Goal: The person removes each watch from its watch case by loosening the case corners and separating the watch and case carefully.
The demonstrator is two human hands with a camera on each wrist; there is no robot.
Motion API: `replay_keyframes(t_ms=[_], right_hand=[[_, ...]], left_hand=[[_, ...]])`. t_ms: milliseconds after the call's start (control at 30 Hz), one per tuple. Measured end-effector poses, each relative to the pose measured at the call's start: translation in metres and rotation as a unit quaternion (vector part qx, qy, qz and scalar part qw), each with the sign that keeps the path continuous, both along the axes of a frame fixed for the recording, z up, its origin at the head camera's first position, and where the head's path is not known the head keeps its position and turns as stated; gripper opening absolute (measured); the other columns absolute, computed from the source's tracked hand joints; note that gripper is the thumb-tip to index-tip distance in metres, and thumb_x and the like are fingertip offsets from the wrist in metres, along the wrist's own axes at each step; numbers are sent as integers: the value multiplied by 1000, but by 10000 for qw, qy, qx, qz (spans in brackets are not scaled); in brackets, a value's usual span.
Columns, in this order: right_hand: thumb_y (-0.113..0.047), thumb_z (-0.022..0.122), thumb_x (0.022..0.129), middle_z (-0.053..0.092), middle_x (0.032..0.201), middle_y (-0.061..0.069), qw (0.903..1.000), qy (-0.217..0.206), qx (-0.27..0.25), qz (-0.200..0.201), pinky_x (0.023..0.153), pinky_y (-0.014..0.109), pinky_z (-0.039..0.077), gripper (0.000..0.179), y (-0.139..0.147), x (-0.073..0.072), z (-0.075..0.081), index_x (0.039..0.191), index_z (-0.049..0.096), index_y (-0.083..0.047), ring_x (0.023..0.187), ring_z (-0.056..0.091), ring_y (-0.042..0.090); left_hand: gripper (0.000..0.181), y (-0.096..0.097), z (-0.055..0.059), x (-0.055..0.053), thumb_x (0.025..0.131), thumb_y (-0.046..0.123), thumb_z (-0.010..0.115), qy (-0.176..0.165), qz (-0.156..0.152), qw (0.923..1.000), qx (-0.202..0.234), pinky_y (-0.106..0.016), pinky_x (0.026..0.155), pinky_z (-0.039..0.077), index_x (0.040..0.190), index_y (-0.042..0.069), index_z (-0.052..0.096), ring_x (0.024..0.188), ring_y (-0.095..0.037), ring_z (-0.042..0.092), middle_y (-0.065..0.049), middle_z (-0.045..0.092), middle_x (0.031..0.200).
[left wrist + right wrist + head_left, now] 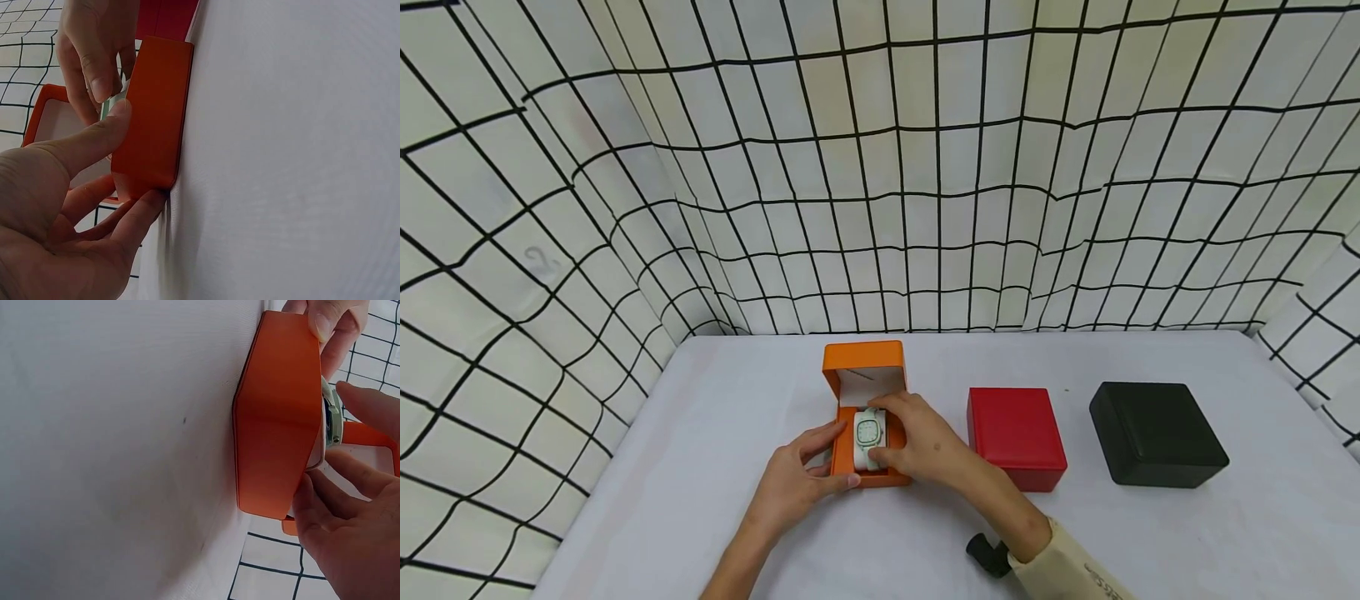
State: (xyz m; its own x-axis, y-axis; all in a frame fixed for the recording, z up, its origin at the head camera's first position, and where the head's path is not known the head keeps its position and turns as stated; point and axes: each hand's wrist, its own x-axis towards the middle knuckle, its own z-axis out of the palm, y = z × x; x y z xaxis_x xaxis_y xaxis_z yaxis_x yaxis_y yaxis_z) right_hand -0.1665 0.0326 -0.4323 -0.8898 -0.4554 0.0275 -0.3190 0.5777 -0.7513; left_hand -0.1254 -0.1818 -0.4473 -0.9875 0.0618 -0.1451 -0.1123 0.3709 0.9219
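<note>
An open orange watch box (891, 479) sits on the table with its lid (865, 356) raised at the back. Inside it lies a white wristwatch (869, 432) with a squarish, green-rimmed face. My left hand (793, 475) grips the box at its front left corner, thumb (115, 119) along the front rim and fingers at the side. From the right, my right hand (925, 437) reaches over the box and holds the watch between thumb and fingers. In the right wrist view, the watch (334, 419) shows edge-on above the rim, beside the right thumb (369, 406).
A closed red box (1015, 429) stands to the right of the orange one. Farther right is a closed black box (1157, 433). White table cloth (737, 392) covers the surface, and a black-lined white netting or sheet wall (917, 225) rises behind and at the sides.
</note>
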Motion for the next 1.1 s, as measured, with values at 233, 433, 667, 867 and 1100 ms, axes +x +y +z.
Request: replay_keyframes(t_ms=[233,433,667,867,1100], right_hand=[[-23,85,86,60,141,12,9999,31,146,44,106,47,57,60,-1,-2,-1,139,62,-11,127,54,26],[-22,86,85,62,137,11,9998,130,156,35,103,46,58,55,-1,-2,-1,134,64,-10,124,54,25],[-21,88,83,63,132,10,9998,103,165,66,103,46,57,53,-2,-1,2,129,63,-12,122,53,24],[-24,88,83,63,131,9,9996,139,244,99,102,43,59,54,-2,-1,2,129,61,-14,121,54,23],[-27,88,84,64,134,2,9997,109,210,11,104,42,58,55,-1,1,1,131,61,-19,120,58,20]], left_hand=[[80,0,-2,0,73,6,94,-1,-6,10000,41,-29,94,61,146,14,62,130,-34,65,-12,55,156],[80,-1,-1,0,73,10,94,62,-68,9999,-52,-30,96,60,146,16,62,134,-33,63,-11,54,157],[78,-2,-1,0,74,12,94,43,-80,9999,-119,-30,97,59,146,17,62,139,-33,59,-10,52,158],[79,-3,-2,-1,75,13,94,13,-102,9999,-128,-31,98,59,147,18,61,143,-32,55,-10,51,160],[79,-2,-2,-1,75,13,94,-14,-77,9999,-82,-32,98,59,147,19,61,140,-32,58,-10,50,160]])
